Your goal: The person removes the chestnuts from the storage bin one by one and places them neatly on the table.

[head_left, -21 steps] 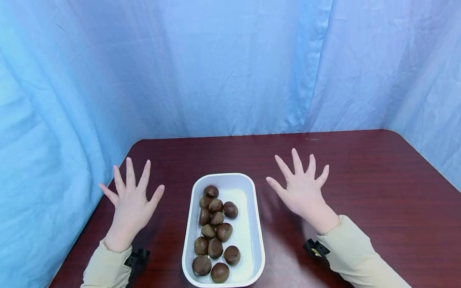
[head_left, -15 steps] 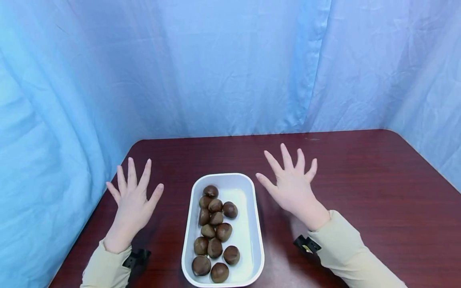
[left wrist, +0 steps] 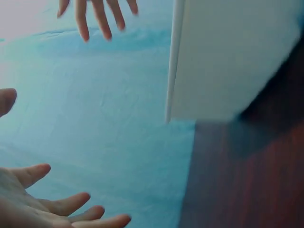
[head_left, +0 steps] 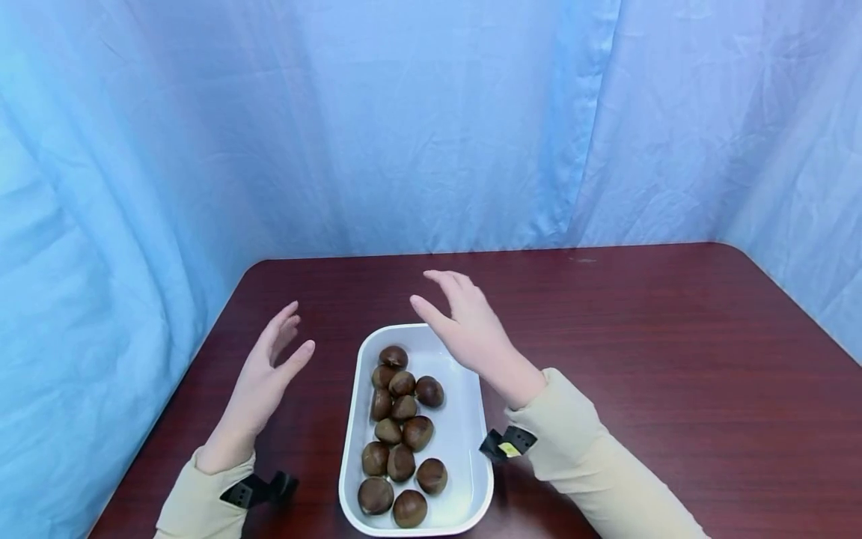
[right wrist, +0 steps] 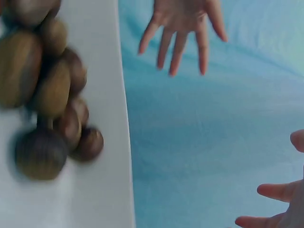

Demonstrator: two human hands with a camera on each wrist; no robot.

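Observation:
A white oblong tray (head_left: 465, 442) on a dark red table holds several brown chestnuts (head_left: 402, 419). My left hand (head_left: 272, 367) hovers left of the tray, turned on its edge with straight fingers, holding nothing. My right hand (head_left: 465, 322) hangs over the tray's far end, fingers relaxed and empty. The left wrist view shows the tray's outer wall (left wrist: 228, 57), my left fingers (left wrist: 61, 209) and the right hand's fingertips (left wrist: 95, 16). In the right wrist view the chestnuts (right wrist: 42, 95) lie blurred in the tray (right wrist: 111, 152), with the left hand (right wrist: 183, 23) beyond.
Blue curtain (head_left: 404, 135) closes in the table (head_left: 673, 359) at the back and both sides. The table's left edge runs close by my left arm. A black camera clip (head_left: 508, 443) sits on my right wrist, another (head_left: 259, 488) on the left.
My right hand moved left from the bare table to over the tray's far end. My left hand turned from flat and spread to standing on its edge, drifting toward the tray.

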